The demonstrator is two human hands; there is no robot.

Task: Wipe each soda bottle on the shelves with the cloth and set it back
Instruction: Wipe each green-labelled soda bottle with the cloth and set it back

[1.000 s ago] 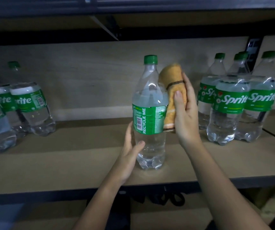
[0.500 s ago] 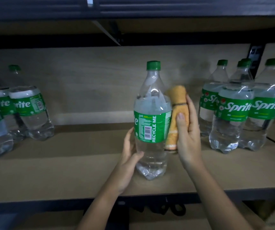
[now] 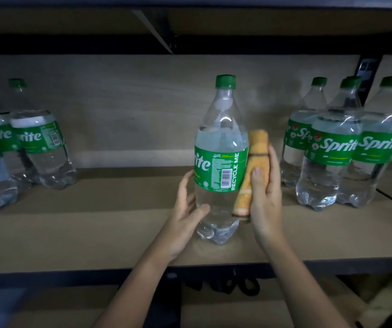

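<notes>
Holding the bottle (image 3: 221, 162) low, the left hand (image 3: 185, 209) curls round it; the right hand (image 3: 264, 200) presses the soft cloth (image 3: 254, 171) beside it; smooth, full, likely heavy and slippery

A pale wooden back panel (image 3: 142, 110) runs behind; a dark metal brace (image 3: 153, 27) slants overhead. Below hang what may be black straps (image 3: 235, 284).

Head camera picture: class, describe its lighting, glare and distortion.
Head view: dim light, upper shelf in deep shadow; small glare spots on the centre bottle beside the cloth; wide-angle bending leans the left bottles and right bottles inward, with blurrier edges.
</notes>
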